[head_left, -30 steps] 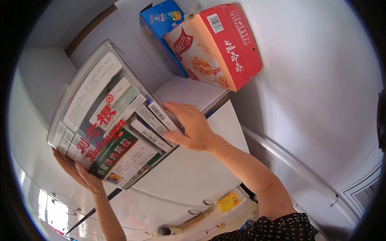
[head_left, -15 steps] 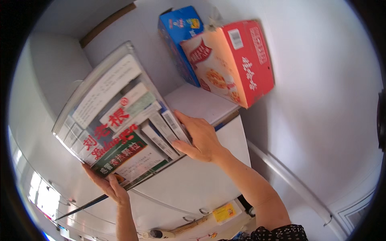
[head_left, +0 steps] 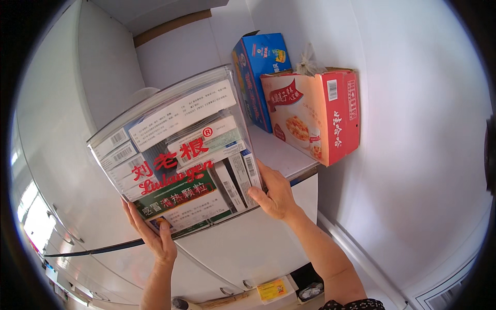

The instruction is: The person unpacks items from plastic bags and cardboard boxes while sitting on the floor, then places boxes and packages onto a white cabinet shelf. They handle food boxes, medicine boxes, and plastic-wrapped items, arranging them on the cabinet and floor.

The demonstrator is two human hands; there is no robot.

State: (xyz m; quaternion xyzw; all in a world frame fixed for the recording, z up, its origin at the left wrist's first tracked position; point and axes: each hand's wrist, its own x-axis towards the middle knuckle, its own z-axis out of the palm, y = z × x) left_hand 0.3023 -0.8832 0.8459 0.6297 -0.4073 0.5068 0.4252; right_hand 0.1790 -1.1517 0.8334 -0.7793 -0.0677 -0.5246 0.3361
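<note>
Both my hands hold a clear plastic storage box (head_left: 155,111) with red lettering on its front. Packed inside are several cardboard medicine boxes, among them a green and white carton (head_left: 194,204) at the bottom and a white one (head_left: 181,113) lying along the top. My left hand (head_left: 152,235) grips the lower left corner, thumb on the front face. My right hand (head_left: 274,194) clasps the lower right side, its thumb also on the front. The box is tilted, in front of an open cabinet shelf (head_left: 279,150); its underside and back are hidden.
On the shelf's right stand a red and peach carton (head_left: 338,116) and a blue carton (head_left: 250,82), with a knotted clear bag (head_left: 308,64) behind. White cabinet doors (head_left: 279,227) lie below. A white pipe (head_left: 361,258) runs along the right wall. Lower down sits a yellow packet (head_left: 272,290).
My view has shifted, so the cartons and shelf appear lower and further right. The plastic box appears more level and further right, with both hands still gripping it.
</note>
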